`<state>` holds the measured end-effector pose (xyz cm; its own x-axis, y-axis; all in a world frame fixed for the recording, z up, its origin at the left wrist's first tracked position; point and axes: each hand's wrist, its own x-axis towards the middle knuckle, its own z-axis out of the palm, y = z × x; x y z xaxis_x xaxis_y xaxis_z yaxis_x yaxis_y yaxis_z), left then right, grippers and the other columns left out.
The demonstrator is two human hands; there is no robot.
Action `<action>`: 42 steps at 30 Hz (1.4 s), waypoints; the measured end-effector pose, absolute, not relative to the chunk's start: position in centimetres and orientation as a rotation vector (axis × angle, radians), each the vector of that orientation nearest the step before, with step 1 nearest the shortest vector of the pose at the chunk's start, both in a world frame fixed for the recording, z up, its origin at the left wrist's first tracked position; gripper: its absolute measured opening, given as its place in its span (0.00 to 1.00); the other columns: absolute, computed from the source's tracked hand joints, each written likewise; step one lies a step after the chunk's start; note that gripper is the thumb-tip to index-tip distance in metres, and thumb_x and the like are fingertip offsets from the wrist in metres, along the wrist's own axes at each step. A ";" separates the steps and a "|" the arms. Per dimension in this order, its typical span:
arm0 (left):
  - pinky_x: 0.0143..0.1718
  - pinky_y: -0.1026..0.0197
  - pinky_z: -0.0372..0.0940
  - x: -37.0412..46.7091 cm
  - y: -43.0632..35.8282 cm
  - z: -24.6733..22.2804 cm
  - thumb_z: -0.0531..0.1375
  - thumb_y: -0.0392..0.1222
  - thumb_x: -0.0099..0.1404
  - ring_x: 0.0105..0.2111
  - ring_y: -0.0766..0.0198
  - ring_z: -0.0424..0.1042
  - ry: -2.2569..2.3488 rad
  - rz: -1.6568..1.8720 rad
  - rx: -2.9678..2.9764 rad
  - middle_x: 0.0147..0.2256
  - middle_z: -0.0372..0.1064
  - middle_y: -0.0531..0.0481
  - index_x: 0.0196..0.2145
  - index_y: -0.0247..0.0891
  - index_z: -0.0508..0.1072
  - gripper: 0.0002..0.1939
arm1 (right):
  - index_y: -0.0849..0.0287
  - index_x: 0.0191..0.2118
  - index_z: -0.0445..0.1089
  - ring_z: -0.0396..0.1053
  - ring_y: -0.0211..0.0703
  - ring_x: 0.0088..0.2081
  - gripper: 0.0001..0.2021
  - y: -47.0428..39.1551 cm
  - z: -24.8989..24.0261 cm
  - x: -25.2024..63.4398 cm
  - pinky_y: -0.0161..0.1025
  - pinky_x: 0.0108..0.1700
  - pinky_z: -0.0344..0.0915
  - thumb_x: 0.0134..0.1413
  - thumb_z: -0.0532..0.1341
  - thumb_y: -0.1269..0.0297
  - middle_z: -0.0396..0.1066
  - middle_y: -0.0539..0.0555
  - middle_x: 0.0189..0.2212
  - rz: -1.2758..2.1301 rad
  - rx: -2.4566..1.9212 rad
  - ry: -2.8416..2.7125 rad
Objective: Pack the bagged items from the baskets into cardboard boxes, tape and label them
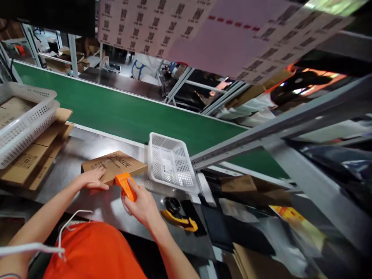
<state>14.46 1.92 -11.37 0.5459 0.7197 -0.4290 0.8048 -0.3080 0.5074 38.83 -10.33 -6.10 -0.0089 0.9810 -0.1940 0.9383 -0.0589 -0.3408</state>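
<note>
A brown cardboard box [116, 164] with dark printing on top lies at an angle on the metal table [87, 141]. My left hand [94, 179] rests on its near left corner, fingers stretched out over the edge. In my right hand [141, 203] is an orange tape dispenser [125, 186], its head against the near side of the box. The fingers of that hand wrap round the dispenser, and part of its roll is hidden behind them.
A white perforated basket [171, 162] stands right of the box. Nearer lie a black roll [172, 204] and a yellow-handled tool [178, 221]. At left, stacked white baskets [29, 128] sit on flat cardboard [31, 164]. A green conveyor belt [116, 110] runs behind; a metal post [261, 135] slants at right.
</note>
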 end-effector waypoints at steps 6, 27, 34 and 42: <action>0.44 0.57 0.71 10.9 9.8 -5.9 0.63 0.57 0.62 0.43 0.50 0.80 1.060 -0.134 1.840 0.46 0.84 0.48 0.51 0.43 0.82 0.24 | 0.53 0.68 0.68 0.76 0.53 0.43 0.28 -2.0 -0.5 34.2 0.42 0.45 0.66 0.63 0.60 0.56 0.79 0.58 0.42 0.410 -2.139 -2.148; 0.50 0.49 0.67 8.5 24.0 -7.3 0.58 0.57 0.75 0.49 0.41 0.76 1.879 0.053 2.342 0.51 0.74 0.30 0.58 0.30 0.70 0.27 | 0.50 0.70 0.66 0.78 0.52 0.40 0.29 2.3 -9.0 32.1 0.41 0.41 0.68 0.66 0.58 0.54 0.77 0.59 0.42 0.514 -2.153 -2.056; 0.52 0.60 0.63 6.3 31.1 -11.4 0.54 0.64 0.76 0.50 0.53 0.74 1.776 -0.162 2.320 0.52 0.75 0.36 0.54 0.31 0.69 0.30 | 0.48 0.73 0.63 0.78 0.55 0.40 0.34 -3.1 -21.6 35.9 0.45 0.40 0.74 0.60 0.60 0.61 0.76 0.62 0.47 0.697 -2.090 -2.152; 0.48 0.55 0.67 6.4 38.7 -19.0 0.55 0.69 0.72 0.48 0.46 0.77 1.663 -0.404 2.148 0.51 0.78 0.32 0.55 0.33 0.73 0.34 | 0.50 0.76 0.56 0.78 0.53 0.44 0.36 0.4 -22.1 35.1 0.43 0.45 0.74 0.63 0.60 0.60 0.74 0.63 0.50 0.975 -2.239 -2.136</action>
<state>6.36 38.68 -19.00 0.2533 0.8541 -0.4542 0.9673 -0.2181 0.1293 35.10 0.44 -22.15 -0.0450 0.8755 -0.4812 0.9370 -0.1300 -0.3241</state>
